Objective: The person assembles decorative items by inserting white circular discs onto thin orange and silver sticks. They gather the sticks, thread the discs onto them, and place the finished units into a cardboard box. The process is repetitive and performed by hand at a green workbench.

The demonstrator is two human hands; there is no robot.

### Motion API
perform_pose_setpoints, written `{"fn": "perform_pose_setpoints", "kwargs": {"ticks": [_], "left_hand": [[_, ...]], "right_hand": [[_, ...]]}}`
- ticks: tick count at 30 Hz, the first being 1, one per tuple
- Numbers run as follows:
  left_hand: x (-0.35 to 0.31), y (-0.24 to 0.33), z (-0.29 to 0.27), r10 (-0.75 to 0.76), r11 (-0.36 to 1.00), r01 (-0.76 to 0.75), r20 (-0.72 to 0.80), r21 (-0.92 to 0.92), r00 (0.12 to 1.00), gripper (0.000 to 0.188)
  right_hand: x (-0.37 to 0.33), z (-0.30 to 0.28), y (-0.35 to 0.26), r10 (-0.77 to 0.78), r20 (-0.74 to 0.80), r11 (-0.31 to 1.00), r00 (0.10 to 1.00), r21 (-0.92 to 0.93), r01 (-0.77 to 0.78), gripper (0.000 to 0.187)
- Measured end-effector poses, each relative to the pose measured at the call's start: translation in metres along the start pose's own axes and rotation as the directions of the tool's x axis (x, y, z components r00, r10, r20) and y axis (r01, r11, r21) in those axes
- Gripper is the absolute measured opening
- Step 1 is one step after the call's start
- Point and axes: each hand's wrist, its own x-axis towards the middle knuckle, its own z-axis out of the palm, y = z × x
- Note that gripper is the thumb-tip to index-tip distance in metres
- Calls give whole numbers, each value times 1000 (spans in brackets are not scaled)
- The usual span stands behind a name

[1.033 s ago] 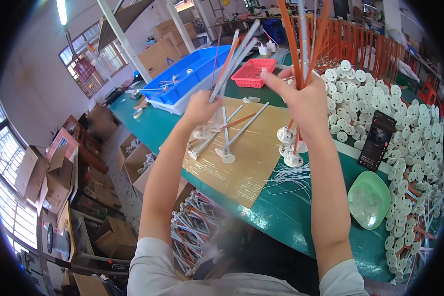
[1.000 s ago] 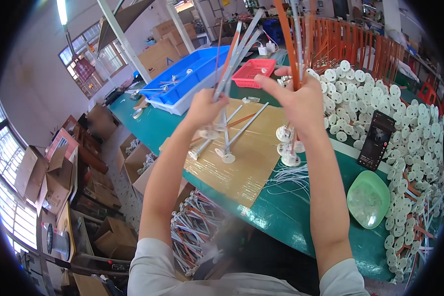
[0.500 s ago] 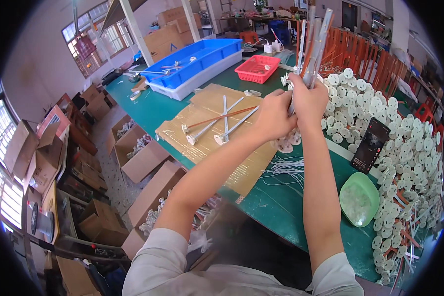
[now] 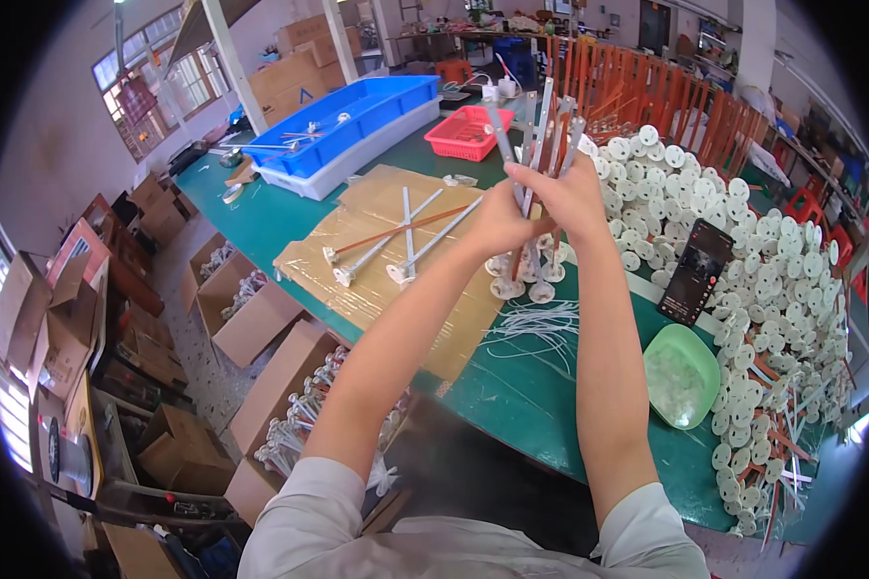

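My left hand (image 4: 508, 214) and my right hand (image 4: 572, 201) are wrapped together round a bundle of grey and brown strips (image 4: 547, 108). The strips stand roughly upright and their top ends fan apart. White round discs (image 4: 541, 291) at their lower ends show beneath my hands, close above the green table (image 4: 512, 410). A few similar disc-ended strips (image 4: 375, 253) lie crossed on a flat brown sheet (image 4: 309, 259) to the left. Thin white ties (image 4: 536, 330) are spread on the table just below the bundle. My fingers partly hide the bundle's middle.
To the right lie a large heap of white disc-ended strips (image 4: 787, 285), a phone (image 4: 693, 272) and a green bowl (image 4: 711, 359) of small clear pieces. Farther back are a blue tray (image 4: 367, 109) and a red basket (image 4: 463, 148). Open cardboard boxes (image 4: 259, 331) stand at lower left.
The bundle's top ends have spread apart, and the discs below my hands show more fully. Both hands remain closed round the strips. The whole view has shifted slightly.
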Motion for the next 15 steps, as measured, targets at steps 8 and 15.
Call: {"fn": "perform_pose_setpoints", "kwargs": {"ticks": [8, 15], "left_hand": [[3, 11, 22, 86, 987, -104, -145, -121, 986, 32], [-2, 44, 30, 295, 941, -328, -282, -79, 913, 31]], "right_hand": [[3, -4, 21, -83, 69, 994, 994, -67, 88, 47], [-11, -8, -25, -53, 10, 978, 999, -202, 54, 19]]}}
